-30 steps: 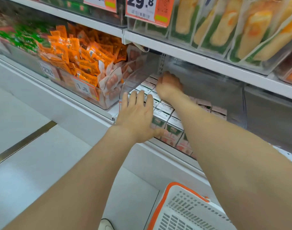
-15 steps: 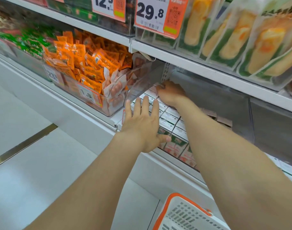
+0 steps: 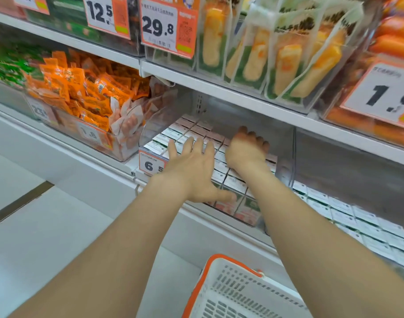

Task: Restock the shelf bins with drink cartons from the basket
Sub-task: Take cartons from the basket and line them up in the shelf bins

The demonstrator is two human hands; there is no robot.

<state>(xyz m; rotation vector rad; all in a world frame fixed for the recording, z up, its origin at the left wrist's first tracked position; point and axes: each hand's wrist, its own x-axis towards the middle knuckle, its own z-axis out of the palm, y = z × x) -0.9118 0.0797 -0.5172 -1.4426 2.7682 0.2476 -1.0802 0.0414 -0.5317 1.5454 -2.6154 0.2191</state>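
Bin [image 3: 285, 157] looks nearly packed with drink cartons [image 3: 233, 182] already — left hand [image 3: 191, 171] flat, fingers spread, holding nothing, right hand [image 3: 246, 149] curled over the rows, can't tell if it's gripping one — basket [image 3: 224, 292] below, contents hidden.

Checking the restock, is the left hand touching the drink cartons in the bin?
Touching: the head view shows the left hand lying flat on the drink cartons.

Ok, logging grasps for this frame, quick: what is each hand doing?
Left hand: open, fingers spread flat over the drink cartons, holding nothing.
Right hand: curled over the cartons; grip cannot be told.
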